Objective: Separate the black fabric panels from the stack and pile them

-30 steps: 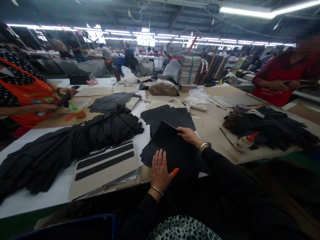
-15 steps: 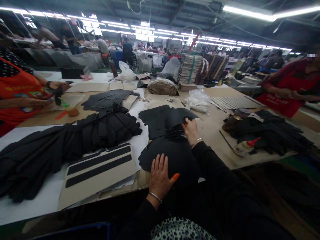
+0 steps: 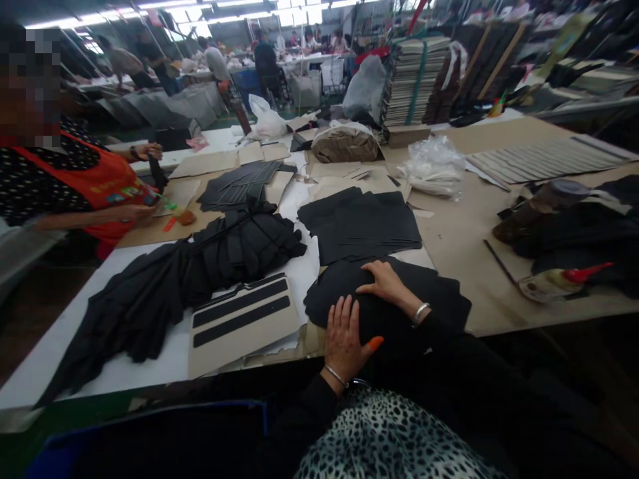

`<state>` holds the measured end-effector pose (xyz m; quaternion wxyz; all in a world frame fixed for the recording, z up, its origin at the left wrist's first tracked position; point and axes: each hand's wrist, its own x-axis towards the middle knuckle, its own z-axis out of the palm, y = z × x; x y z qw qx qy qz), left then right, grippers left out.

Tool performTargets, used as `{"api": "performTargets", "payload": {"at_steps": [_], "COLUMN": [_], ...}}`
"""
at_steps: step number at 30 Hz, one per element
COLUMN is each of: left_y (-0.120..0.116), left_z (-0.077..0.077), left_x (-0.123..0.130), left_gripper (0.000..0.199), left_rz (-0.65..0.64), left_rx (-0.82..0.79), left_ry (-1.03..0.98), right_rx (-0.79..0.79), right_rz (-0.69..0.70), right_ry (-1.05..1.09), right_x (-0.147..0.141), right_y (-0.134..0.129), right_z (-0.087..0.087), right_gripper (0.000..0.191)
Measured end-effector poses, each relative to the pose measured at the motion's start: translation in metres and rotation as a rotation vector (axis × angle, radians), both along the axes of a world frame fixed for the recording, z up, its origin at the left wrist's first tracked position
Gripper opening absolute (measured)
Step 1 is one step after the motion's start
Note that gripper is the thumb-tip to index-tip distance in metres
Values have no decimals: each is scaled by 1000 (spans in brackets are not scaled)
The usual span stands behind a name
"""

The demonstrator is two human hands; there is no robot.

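A stack of black sheet pieces (image 3: 439,293) with rounded edges lies at the table's near edge, in front of me. My left hand (image 3: 345,339) rests on its left part, fingers stretched out flat, with an orange cover on the thumb. On the top of the same stack lies my right hand (image 3: 385,283), fingers apart and thumb spread, holding nothing. Just beyond is a second spread of black sheets (image 3: 369,223), flat and overlapping. Left of my hands, a beige board (image 3: 239,346) carries black strips.
A bundle of black strips (image 3: 239,253) lies to the left. At the right are a red-tipped glue bottle (image 3: 554,285), a thin dark stick (image 3: 500,263) and a brown jar (image 3: 539,206). A plastic bag (image 3: 433,166) sits farther back. A co-worker in an orange apron (image 3: 107,186) works at the left.
My right hand has let go of the lifted black sheet and come back onto the near stack. That sheet now lies flat on the far spread. The view has turned downward and left.
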<state>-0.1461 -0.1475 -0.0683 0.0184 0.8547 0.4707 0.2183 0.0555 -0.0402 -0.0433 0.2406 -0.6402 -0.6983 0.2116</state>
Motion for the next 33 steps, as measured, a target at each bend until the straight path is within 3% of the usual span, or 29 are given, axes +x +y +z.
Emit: {"api": "performTargets", "payload": {"at_steps": [6, 9, 14, 20, 25, 29, 33], "left_y": [0, 0, 2, 6, 7, 8, 9], "left_z": [1, 1, 0, -1, -4, -6, -7], "left_x": [3, 3, 1, -1, 0, -1, -1], "left_gripper": [104, 109, 109, 102, 103, 103, 96], "left_rz": [24, 45, 34, 17, 48, 39, 33], "left_rx": [-19, -10, 18, 82, 100, 130, 132], "left_ry": [57, 68, 106, 119, 114, 102, 83], "right_rx": [161, 159, 92, 27, -36, 117, 351], "right_rz": [7, -53, -72, 3, -169, -415, -455], "right_ry": [106, 223, 372, 563, 901, 1375, 1576], "right_x": [5, 15, 26, 29, 28, 32, 34], "right_y": [2, -5, -17, -10, -1, 13, 45], "right_z": [-6, -7, -1, 8, -3, 6, 28], "right_gripper": [25, 12, 15, 23, 21, 31, 36]}}
